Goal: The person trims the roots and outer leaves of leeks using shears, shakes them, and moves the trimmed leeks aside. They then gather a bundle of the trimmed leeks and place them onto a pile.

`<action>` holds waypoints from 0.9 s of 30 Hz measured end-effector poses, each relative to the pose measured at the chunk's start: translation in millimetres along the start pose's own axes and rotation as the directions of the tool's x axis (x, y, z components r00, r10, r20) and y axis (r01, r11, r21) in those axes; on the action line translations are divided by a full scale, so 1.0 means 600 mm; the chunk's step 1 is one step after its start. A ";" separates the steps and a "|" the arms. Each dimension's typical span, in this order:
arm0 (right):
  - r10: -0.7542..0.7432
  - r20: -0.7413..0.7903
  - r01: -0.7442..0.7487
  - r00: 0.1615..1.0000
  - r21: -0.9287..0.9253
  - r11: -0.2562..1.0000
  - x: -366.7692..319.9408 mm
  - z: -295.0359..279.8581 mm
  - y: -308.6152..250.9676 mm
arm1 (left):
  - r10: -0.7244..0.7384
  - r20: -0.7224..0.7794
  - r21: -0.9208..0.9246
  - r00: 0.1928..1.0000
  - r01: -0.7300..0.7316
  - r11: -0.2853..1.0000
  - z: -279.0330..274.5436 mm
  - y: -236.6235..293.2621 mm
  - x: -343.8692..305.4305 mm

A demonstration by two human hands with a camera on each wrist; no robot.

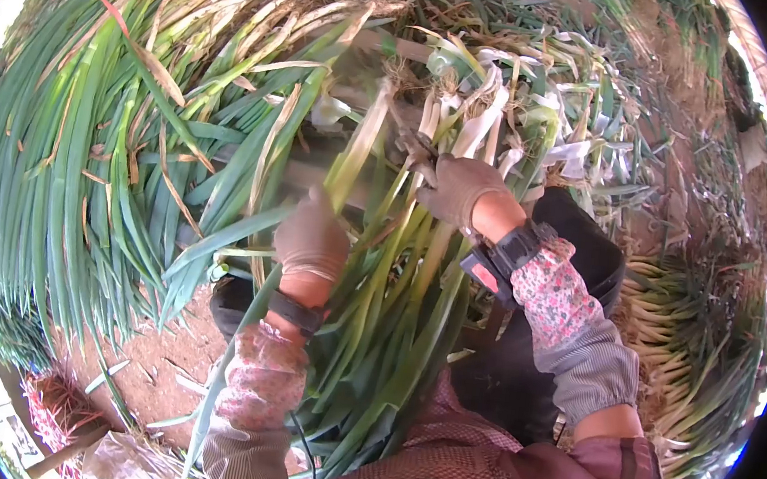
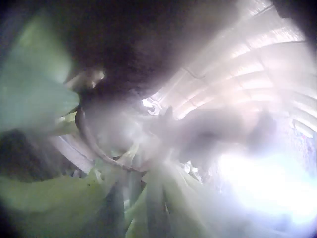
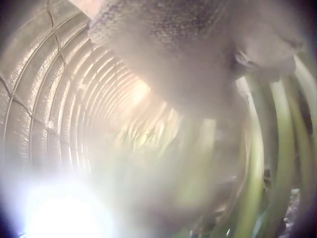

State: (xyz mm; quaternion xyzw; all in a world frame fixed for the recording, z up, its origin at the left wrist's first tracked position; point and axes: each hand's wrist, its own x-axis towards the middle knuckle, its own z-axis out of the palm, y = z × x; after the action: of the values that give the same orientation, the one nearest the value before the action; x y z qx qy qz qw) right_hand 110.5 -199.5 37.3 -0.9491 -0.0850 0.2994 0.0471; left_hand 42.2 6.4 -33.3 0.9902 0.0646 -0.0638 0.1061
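Note:
My gloved left hand (image 1: 312,237) grips a leek (image 1: 355,154), its pale root end pointing up and away and its long green leaves trailing down past the forearm. To the right, my gloved right hand (image 1: 463,190) has soil-darkened fingers (image 1: 419,153) reaching left toward that stalk, above other leeks (image 1: 384,282) lying between the arms. Whether those fingers pinch anything, I cannot tell. In the left wrist view, green leaves (image 2: 153,203) fan out below the blurred hand. In the right wrist view the glove (image 3: 168,54) fills the top, with green stalks (image 3: 255,163) beside it.
A big heap of leeks (image 1: 83,161) spreads across the left, roots at the far side. Peeled scraps (image 1: 571,147) lie at the back right. A row of leeks (image 1: 663,334) lines the right side. Bare ground (image 1: 156,356) shows at lower left, near a red net bag (image 1: 57,406).

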 end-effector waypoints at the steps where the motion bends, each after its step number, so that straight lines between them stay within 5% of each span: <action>1: -0.013 -0.047 0.013 0.999 0.018 1.000 -0.012 0.007 -0.002 | 0.014 -0.027 0.031 1.000 -0.013 0.999 0.009 0.001 -0.003; 11: 0.037 -0.006 -0.036 0.999 0.130 0.991 -0.007 -0.007 0.012 | 0.083 -0.144 0.259 0.986 -0.043 0.965 0.009 0.045 -0.028; 14: 0.059 -0.037 -0.054 0.998 0.134 0.989 0.023 0.012 0.032 | 0.072 -0.094 0.233 0.993 -0.048 0.971 0.006 0.043 -0.029; 20: -0.017 -0.030 0.020 0.999 0.112 0.994 -0.055 0.046 0.013 | -0.042 0.066 -0.097 0.997 0.049 0.994 0.008 0.035 -0.021; 27: 0.018 -0.018 -0.015 1.000 0.162 0.987 -0.040 0.043 0.028 | -0.056 0.079 -0.101 0.995 0.064 0.993 0.004 0.039 -0.021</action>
State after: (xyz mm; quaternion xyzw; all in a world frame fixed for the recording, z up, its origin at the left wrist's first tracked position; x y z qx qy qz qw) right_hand 78.4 -219.6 27.3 -0.9457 -0.0519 0.2966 0.1224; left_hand 33.1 -18.1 -29.2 0.9778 0.0936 -0.1013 0.1577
